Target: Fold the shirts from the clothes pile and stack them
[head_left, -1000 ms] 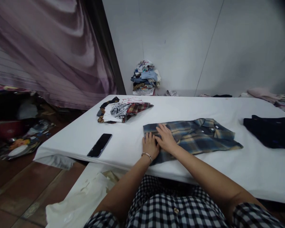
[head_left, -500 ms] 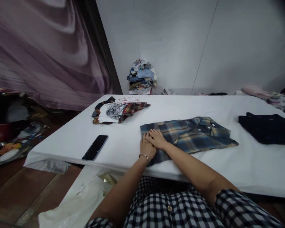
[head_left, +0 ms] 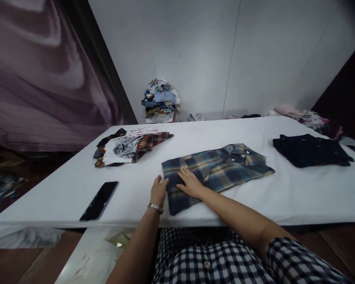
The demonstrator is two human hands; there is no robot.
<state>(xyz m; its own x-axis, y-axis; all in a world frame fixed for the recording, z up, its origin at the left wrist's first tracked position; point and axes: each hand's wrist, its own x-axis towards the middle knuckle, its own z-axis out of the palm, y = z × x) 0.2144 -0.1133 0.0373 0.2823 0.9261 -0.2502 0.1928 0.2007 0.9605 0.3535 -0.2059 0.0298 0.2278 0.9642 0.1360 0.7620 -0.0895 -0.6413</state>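
Observation:
A blue and tan plaid shirt (head_left: 221, 167), folded into a long shape, lies on the white-covered table (head_left: 130, 201) in front of me. Its collar and white buttons are at the right end. My right hand (head_left: 191, 183) rests flat on the shirt's left part, fingers spread. Just beside the left edge of the shirt is my left hand (head_left: 159, 190), a bracelet on its wrist, with thumb and fingers apart. Whether its fingertips touch the cloth I cannot tell.
A black phone (head_left: 99, 201) lies left of my hands. Behind it is a pile of mixed clothes (head_left: 130, 146). A folded dark navy garment (head_left: 310, 150) sits at the right. A tall clothes stack (head_left: 161, 100) stands by the wall, and more clothes (head_left: 301, 116) lie at the back right.
My hands, earlier together on the shirt's left end, are now apart. The left hand has moved off to the shirt's left edge, while the right stays on the cloth. The view has turned rightward.

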